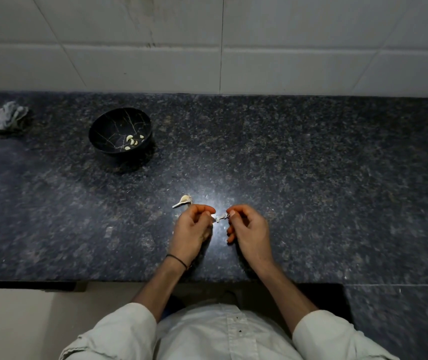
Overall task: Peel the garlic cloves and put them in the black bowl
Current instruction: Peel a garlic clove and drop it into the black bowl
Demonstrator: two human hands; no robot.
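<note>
Left hand (193,227) and right hand (248,229) pinch one garlic clove (216,218) between them (black bowl (106,131) well apart).

Your left hand (192,229) and right hand (249,229) sit side by side near the front edge of the counter (311,178), pinching a garlic clove (213,216) and its skin scrap (222,217) between them. Just behind your left hand lies a garlic piece (183,200). Farther back and left stands the bowl (109,126) — peeled cloves (131,142) lie in it. A cloth (3,117) lies at the far left, well apart from the bowl — the tiled wall (285,42) rises behind.
</note>
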